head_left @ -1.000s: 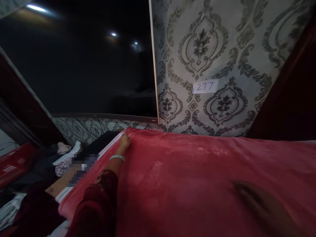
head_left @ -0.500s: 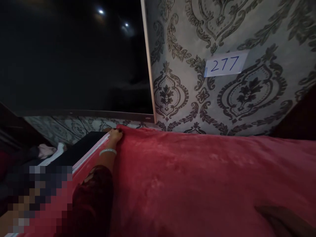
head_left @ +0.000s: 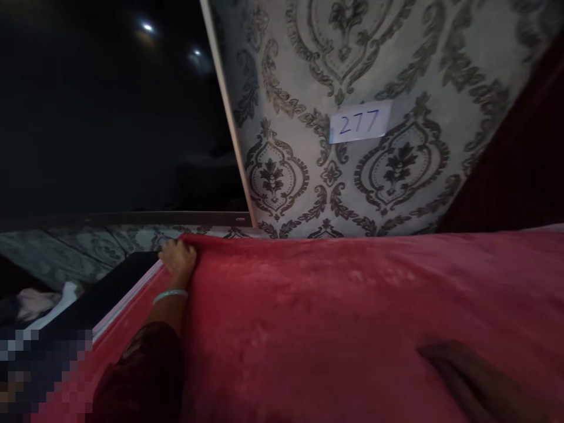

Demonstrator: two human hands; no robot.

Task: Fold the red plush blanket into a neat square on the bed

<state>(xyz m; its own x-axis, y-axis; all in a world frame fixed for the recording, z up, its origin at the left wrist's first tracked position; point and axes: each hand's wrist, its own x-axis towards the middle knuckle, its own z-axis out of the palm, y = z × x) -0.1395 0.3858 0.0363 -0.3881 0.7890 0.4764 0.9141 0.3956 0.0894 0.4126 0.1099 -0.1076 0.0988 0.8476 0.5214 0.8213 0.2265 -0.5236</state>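
Note:
A red plush blanket (head_left: 308,305) spreads over a raised flat surface, with its left side hanging down along a pale trim (head_left: 127,298). At the far left corner, my left hand (head_left: 178,257), with a bracelet on the wrist, has its fingers bent over the blanket's edge and closed on it. The fingertips there are partly hidden. Low on the right, my right hand (head_left: 471,373) is dim and slightly blurred. Its fingers look stretched out over the blanket, and nothing shows in them.
A large black screen (head_left: 110,129) stands at the far left behind the blanket. Patterned wallpaper (head_left: 291,106) carries a paper label (head_left: 360,121) reading 277. Beside the blanket's left side is a dark surface (head_left: 106,288), with light cloth (head_left: 39,302) beyond it.
The view has shifted, so the screen and label sit further left. My left hand stays at the blanket's corner. More of my right hand shows over the blanket.

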